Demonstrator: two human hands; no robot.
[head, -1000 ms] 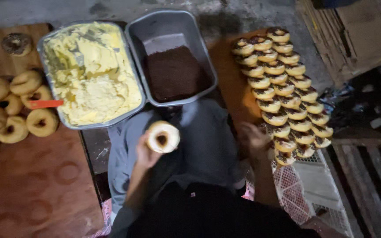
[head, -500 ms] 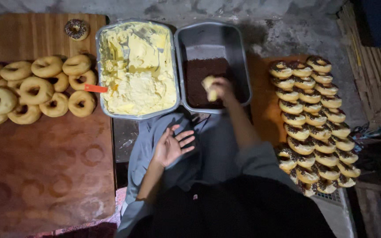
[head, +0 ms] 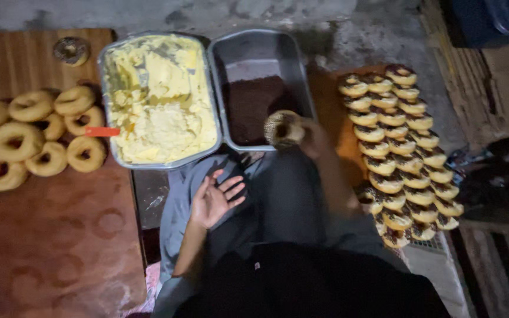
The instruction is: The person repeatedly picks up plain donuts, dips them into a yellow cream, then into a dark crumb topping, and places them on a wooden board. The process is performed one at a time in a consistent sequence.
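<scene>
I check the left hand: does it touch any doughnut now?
Apart. The head view shows the left hand open, palm up over the lap, well away from the plain doughnuts.

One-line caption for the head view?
Right hand lifts a sprinkle-coated doughnut over the sprinkle tray; left hand rests open.

pans (head: pixel 254 53) ahead, doughnut rows (head: pixel 405 153) right — lap open

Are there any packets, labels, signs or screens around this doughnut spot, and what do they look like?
No labels, signs or screens show.
Containers only:
Cream tray: grey metal, rectangular, left of centre, full of pale yellow cream.
Sprinkle tray: grey metal, rectangular, beside it on the right, partly filled with dark brown sprinkles.
Blue bin: top right corner, dark blue, mostly cut off.
</scene>
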